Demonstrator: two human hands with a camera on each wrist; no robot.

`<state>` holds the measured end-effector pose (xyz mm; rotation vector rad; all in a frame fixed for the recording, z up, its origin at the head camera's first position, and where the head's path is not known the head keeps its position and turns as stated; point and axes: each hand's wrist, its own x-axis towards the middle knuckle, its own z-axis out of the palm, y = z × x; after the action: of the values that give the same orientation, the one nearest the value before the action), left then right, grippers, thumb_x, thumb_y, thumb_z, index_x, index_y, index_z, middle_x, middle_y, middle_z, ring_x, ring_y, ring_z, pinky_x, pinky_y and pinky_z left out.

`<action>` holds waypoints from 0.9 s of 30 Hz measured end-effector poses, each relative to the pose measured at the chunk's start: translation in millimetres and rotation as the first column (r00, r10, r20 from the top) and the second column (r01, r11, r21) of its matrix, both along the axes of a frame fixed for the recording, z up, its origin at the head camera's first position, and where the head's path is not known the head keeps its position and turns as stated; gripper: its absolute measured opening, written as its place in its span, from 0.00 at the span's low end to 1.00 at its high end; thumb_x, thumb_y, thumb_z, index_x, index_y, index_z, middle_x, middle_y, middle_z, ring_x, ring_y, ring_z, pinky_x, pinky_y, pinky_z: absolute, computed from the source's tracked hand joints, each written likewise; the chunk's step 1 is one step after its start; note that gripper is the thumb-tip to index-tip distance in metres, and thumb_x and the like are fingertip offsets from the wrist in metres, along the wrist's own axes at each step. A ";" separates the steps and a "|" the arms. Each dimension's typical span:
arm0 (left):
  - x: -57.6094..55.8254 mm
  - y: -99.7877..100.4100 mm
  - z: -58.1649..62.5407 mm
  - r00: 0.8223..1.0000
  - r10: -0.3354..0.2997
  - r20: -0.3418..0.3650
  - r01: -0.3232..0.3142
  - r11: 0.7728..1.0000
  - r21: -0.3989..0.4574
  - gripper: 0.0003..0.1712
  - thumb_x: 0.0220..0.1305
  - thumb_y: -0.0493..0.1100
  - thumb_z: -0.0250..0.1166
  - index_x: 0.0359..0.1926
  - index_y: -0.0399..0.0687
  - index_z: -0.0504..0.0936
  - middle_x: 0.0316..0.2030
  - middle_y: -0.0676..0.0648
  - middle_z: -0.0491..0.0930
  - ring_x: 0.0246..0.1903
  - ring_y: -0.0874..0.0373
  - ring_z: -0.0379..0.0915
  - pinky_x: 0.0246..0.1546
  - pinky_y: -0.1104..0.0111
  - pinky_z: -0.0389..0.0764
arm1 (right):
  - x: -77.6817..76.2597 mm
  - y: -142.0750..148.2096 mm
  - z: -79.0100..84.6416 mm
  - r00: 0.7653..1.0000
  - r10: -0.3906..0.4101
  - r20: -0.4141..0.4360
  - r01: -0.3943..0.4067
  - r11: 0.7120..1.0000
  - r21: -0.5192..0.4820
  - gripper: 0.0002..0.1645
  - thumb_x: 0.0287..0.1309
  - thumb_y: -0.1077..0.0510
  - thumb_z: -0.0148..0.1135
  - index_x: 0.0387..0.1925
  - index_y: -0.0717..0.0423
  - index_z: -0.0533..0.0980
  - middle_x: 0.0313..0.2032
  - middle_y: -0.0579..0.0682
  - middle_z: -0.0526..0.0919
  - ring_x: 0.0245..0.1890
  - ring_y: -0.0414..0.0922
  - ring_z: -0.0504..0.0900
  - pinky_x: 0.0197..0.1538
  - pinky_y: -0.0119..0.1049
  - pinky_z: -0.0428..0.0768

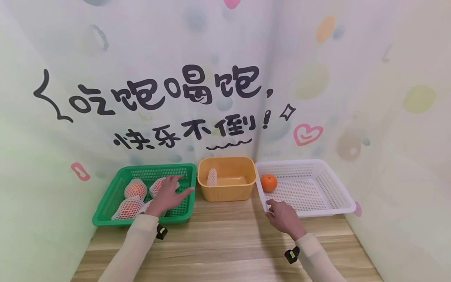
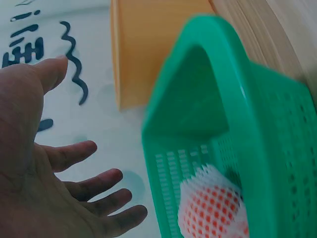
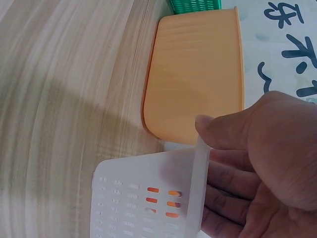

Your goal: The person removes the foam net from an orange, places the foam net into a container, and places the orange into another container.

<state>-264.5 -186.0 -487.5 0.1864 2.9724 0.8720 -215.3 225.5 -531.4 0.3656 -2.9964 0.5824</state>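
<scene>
My left hand [image 1: 169, 196] hovers over the green basket [image 1: 193, 196], its fingers spread and holding nothing. Beneath and beside it in the basket lie several reddish round fruits in white foam nets [image 1: 135, 189]; one netted fruit [image 2: 210, 206] shows in the left wrist view. At the front left corner of the white basket [image 1: 325, 211], my right hand [image 1: 286, 219] grips the rim. The thumb lies at the rim's corner and the curled fingers reach over its inner side in the right wrist view. An orange [image 1: 269, 183] sits inside at the left.
An orange-yellow bin [image 1: 227, 194] stands between the two baskets, with a white foam net [image 1: 212, 177] inside. All three containers stand on a wood-grain table [image 1: 225, 243] against a printed wall covering [image 1: 158, 47] with black lettering. Pale walls rise at both sides.
</scene>
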 end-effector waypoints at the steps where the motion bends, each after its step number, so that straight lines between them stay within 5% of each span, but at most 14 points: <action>1: -0.2 -6.1 -1.0 1.000 0.004 0.007 -0.003 1.000 -0.025 0.51 0.68 0.73 0.56 0.77 0.42 0.59 0.74 0.29 0.57 0.73 0.30 0.55 0.67 0.33 0.67 | -0.1 -0.5 -0.2 1.000 0.000 -0.002 0.000 1.000 0.002 0.22 0.58 0.56 0.73 0.53 0.61 0.81 0.34 0.52 0.90 0.33 0.48 0.88 0.37 0.47 0.85; 8: -0.4 -45.1 -6.2 0.998 -0.010 0.070 0.024 0.979 -0.205 0.56 0.66 0.74 0.58 0.72 0.28 0.63 0.69 0.21 0.62 0.69 0.23 0.57 0.65 0.32 0.67 | 0.7 -2.2 0.5 1.000 0.006 -0.025 -0.006 1.000 0.017 0.21 0.58 0.57 0.73 0.52 0.61 0.81 0.33 0.52 0.90 0.32 0.48 0.88 0.36 0.46 0.85; 13: -1.0 -64.7 -4.2 0.981 -0.053 0.187 0.103 0.956 -0.273 0.54 0.66 0.67 0.63 0.69 0.20 0.64 0.64 0.19 0.68 0.66 0.22 0.61 0.63 0.35 0.71 | 2.1 -1.2 -0.2 0.999 0.002 -0.039 -0.002 1.000 0.013 0.21 0.57 0.58 0.73 0.52 0.61 0.82 0.33 0.52 0.90 0.32 0.48 0.88 0.35 0.46 0.85; 20: -1.5 -75.5 -9.9 0.940 -0.060 0.336 0.163 0.943 -0.289 0.46 0.61 0.52 0.73 0.69 0.27 0.68 0.64 0.24 0.72 0.62 0.28 0.70 0.56 0.40 0.79 | 1.4 -0.4 -2.2 0.999 -0.006 -0.031 0.006 1.000 0.012 0.21 0.58 0.57 0.73 0.52 0.60 0.82 0.33 0.52 0.90 0.33 0.48 0.88 0.35 0.46 0.85; 24: -1.0 -78.3 -14.7 0.920 -0.072 0.386 0.190 0.942 -0.277 0.40 0.62 0.44 0.73 0.69 0.31 0.69 0.61 0.28 0.76 0.51 0.39 0.78 0.43 0.49 0.83 | 1.7 -1.3 -2.0 0.999 -0.001 -0.038 0.001 1.000 0.016 0.20 0.58 0.58 0.73 0.51 0.60 0.82 0.33 0.53 0.90 0.33 0.48 0.88 0.34 0.45 0.85; 27: -1.8 -79.3 -17.3 0.910 -0.077 0.407 0.201 0.941 -0.271 0.38 0.64 0.41 0.71 0.71 0.34 0.68 0.63 0.30 0.75 0.55 0.39 0.77 0.44 0.50 0.82 | 2.8 -1.0 -0.5 0.999 0.002 -0.044 -0.001 1.000 0.019 0.20 0.58 0.58 0.73 0.51 0.61 0.82 0.33 0.53 0.90 0.33 0.48 0.88 0.34 0.45 0.85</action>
<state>-266.3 -265.4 -504.8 0.1859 2.6276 0.3637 -212.5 224.5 -531.9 0.3774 -2.9619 0.5394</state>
